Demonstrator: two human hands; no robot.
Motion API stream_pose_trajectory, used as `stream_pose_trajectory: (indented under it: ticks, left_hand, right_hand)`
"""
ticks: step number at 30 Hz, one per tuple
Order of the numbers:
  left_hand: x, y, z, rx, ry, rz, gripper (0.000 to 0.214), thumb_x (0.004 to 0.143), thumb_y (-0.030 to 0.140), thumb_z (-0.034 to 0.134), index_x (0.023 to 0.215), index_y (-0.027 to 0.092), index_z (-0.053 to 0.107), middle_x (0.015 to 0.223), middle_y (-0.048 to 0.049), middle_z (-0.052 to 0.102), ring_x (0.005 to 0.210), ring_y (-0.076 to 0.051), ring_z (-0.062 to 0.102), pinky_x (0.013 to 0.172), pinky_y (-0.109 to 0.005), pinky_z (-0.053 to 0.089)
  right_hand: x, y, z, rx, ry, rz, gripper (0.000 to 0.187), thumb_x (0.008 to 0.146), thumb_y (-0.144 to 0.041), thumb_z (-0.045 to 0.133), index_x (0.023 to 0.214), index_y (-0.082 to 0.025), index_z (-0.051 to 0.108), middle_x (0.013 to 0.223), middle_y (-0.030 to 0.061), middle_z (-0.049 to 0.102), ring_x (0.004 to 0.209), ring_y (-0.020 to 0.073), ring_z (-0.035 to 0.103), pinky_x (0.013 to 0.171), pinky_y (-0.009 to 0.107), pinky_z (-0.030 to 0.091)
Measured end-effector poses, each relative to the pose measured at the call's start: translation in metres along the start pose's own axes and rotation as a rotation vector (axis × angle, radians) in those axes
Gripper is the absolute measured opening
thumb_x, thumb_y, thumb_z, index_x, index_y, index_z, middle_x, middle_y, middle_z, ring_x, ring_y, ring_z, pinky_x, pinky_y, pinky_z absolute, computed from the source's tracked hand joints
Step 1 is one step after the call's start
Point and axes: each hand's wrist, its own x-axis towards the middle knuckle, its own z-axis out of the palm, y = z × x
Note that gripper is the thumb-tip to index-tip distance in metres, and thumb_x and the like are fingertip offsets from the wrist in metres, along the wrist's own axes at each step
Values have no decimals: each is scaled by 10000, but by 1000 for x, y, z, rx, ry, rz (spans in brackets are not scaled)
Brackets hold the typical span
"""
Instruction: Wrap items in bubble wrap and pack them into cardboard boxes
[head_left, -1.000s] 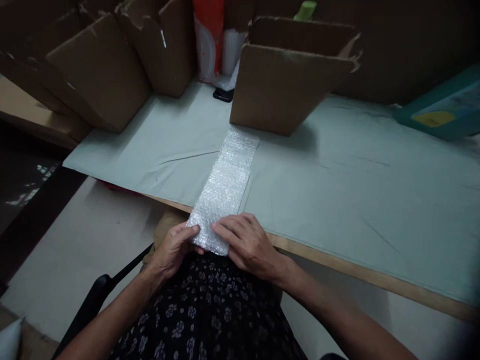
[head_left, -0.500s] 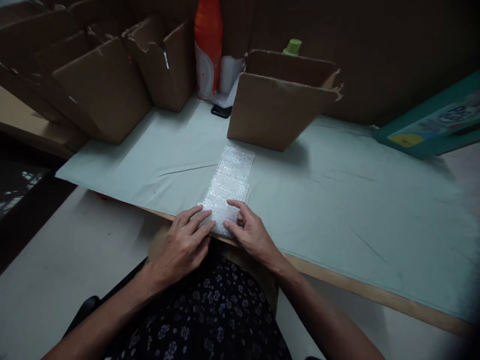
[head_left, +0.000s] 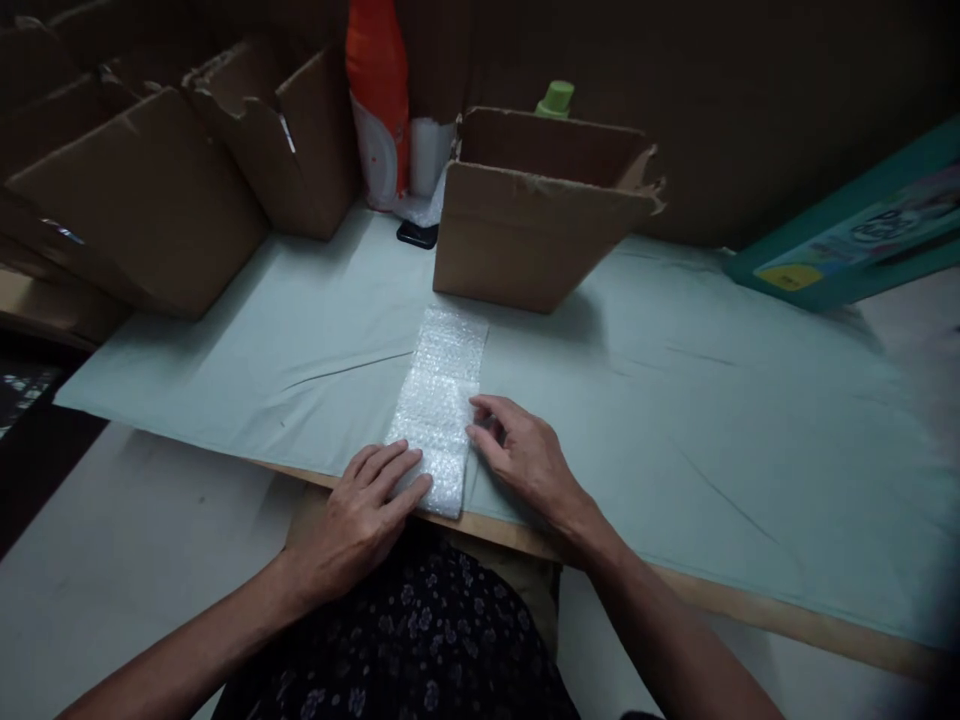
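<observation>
A strip of bubble wrap lies lengthwise on the pale green cloth, its near end at the table edge. My left hand rests over the near left corner of the strip, fingers stretched out and lying flat. Beside the strip's right edge is my right hand, thumb and index finger apart and the other fingers bent beneath. Its fingertips are at that edge; whether they touch it I cannot tell.
A cardboard box stands just beyond the strip. More cardboard boxes are at the left, near an orange bottle and a small black object. A teal package lies at the far right of the cloth-covered table.
My right hand has moved off the near part of the bubble wrap to its right edge. The near part is now less covered. My left hand stays at the left corner; the view has shifted slightly.
</observation>
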Motion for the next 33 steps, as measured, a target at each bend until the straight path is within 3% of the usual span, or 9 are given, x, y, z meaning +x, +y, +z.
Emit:
stream_pose_trajectory:
  ticks: [4,9,13,17,20,24,26,30,33]
  left_hand:
    - [3,-3,-3,-33,-6,13,394,909,55,544,1279,174,603,1317,-155,644,1331,-308,507,1066,-538,476]
    - [18,-7,-15,-63,-122,40,348,911,81,532,1235,182,613,1156,-122,698,1151,-284,602,1058,-542,432]
    - [44,-22,-26,-157,-283,30,501,888,57,485,1372,183,506,988,-76,705,907,-235,634,939,-469,477]
    - [68,-40,-24,-249,-352,-43,534,895,127,523,1417,230,475,1003,-48,701,886,-217,638,813,-356,502]
    - [69,-43,-18,-116,-212,-103,419,914,177,562,1330,224,555,1156,-100,674,1045,-259,620,885,-411,505]
    - [48,-35,-10,-37,-12,-32,337,926,196,590,1263,200,592,1277,-142,633,1238,-312,531,1019,-508,452]
    - [39,-33,-6,-33,-9,-8,335,929,175,575,1262,194,593,1232,-140,653,1180,-303,558,985,-499,464]
    - [41,-38,5,-43,-10,-35,345,924,114,527,1258,168,595,1154,-133,676,1078,-274,585,925,-464,479]
    - [51,-44,5,-136,16,-70,311,920,132,529,1220,140,612,1105,-127,688,1043,-263,591,910,-446,486]
  right_hand:
    - [-23,-3,-10,-39,50,-52,258,930,-251,599,1179,-196,638,1048,73,730,733,180,648,711,375,562]
    - [-58,-20,-3,-60,-20,-316,449,909,-328,676,1321,-211,543,1230,114,688,1095,275,650,899,462,551]
    - [-62,-31,14,-121,15,-350,425,929,-304,651,1324,-189,543,1246,136,680,1131,292,627,908,478,521]
    - [-50,-26,24,-167,13,-308,383,967,-258,589,1342,-181,578,1172,123,727,1058,277,650,895,463,504]
    - [-34,-17,31,-142,4,-204,344,994,-226,527,1322,-199,629,1102,94,763,951,249,680,842,433,513]
    - [-15,-11,33,-111,-54,-129,283,1010,-254,514,1233,-247,687,1106,52,770,972,230,694,857,420,507]
    - [-13,-11,30,-167,-30,-139,267,1020,-277,507,1202,-236,696,1082,66,760,971,236,684,840,414,503]
    - [-22,-14,22,-322,165,-270,311,989,-372,579,1221,-187,670,1183,134,697,1055,286,629,886,454,479]
    - [-28,-14,20,-363,136,-373,328,955,-331,628,1241,-171,648,1241,145,685,1131,316,602,945,488,456]
